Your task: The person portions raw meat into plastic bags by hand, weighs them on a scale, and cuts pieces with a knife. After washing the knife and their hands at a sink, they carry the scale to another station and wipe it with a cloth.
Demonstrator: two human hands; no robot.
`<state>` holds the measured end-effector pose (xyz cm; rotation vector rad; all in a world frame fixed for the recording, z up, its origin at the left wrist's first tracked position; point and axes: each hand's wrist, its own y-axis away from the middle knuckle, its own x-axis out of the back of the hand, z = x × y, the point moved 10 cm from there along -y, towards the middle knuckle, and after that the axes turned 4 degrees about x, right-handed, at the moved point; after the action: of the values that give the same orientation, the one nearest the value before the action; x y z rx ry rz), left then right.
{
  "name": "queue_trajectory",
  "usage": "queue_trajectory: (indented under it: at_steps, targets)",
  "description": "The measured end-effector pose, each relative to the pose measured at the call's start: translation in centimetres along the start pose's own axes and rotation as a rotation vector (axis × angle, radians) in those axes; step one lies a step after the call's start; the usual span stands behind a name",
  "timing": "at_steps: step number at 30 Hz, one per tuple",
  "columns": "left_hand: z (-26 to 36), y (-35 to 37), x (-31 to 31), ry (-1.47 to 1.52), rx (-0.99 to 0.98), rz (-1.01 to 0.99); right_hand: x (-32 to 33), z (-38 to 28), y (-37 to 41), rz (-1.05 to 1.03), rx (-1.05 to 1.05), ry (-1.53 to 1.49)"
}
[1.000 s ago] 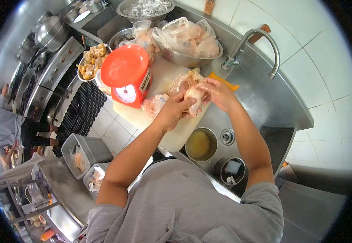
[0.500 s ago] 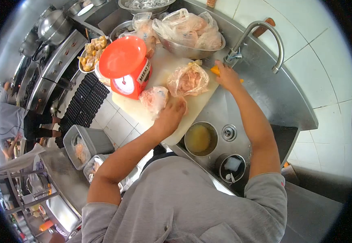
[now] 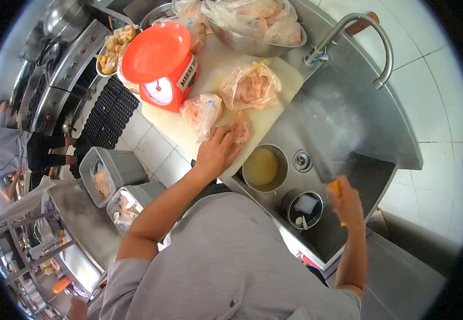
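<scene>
My left hand [image 3: 218, 152] presses its fingers on a piece of raw chicken [image 3: 241, 127] near the front edge of the white cutting board [image 3: 274, 114]. My right hand [image 3: 346, 202] is closed around the yellow handle of a knife [image 3: 333, 186], held over the right side of the sink; motion smears the blade. Just beyond the left hand lies a small plastic bag of raw meat [image 3: 202, 113]. An open plastic bag of raw chicken [image 3: 251, 88] sits farther back on the board. A red kitchen scale [image 3: 159, 58] stands at the board's left.
A steel bowl [image 3: 258, 48] of bagged chicken stands behind the board. At right, the tap [image 3: 386, 58] arches over the steel sink. Pots of yellowish liquid [image 3: 263, 168] and utensils [image 3: 304, 208] stand near my waist. Grey bins [image 3: 103, 176] and another person [image 3: 10, 152] are at left.
My right hand has swung from beside the tap towards me, carrying the yellow-handled knife. My left hand has stayed at the chicken piece, which now shows more plainly. The view has shifted slightly.
</scene>
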<state>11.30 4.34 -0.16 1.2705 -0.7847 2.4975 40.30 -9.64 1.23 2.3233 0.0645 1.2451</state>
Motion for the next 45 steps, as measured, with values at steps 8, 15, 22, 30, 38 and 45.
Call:
queue_trajectory:
  at_steps: [8,15,22,30,38,45]
  targets:
    - [-1.0,-0.4,-1.7,0.014,0.164,-0.069,-4.3,-6.1,1.3,-0.222,0.191,0.329]
    - [-0.9,-0.5,-1.5,-0.007,0.117,-0.011,-5.1,-6.9,0.6,-0.301,0.197,0.42]
    - [-0.6,-0.4,-1.5,-0.031,0.089,-0.036,-8.1,-10.9,-2.9,-0.297,0.243,0.333]
    - [-0.3,-0.2,-1.6,-0.036,0.045,-0.015,-7.9,-9.4,-1.4,-0.284,0.218,0.352]
    - [-3.5,0.0,-1.7,-0.066,0.132,-0.039,-8.5,-8.6,-1.6,-0.236,0.266,0.336]
    - [-7.9,1.4,0.9,-0.009,0.424,-0.035,-5.0,-3.6,2.8,-0.393,0.048,0.362]
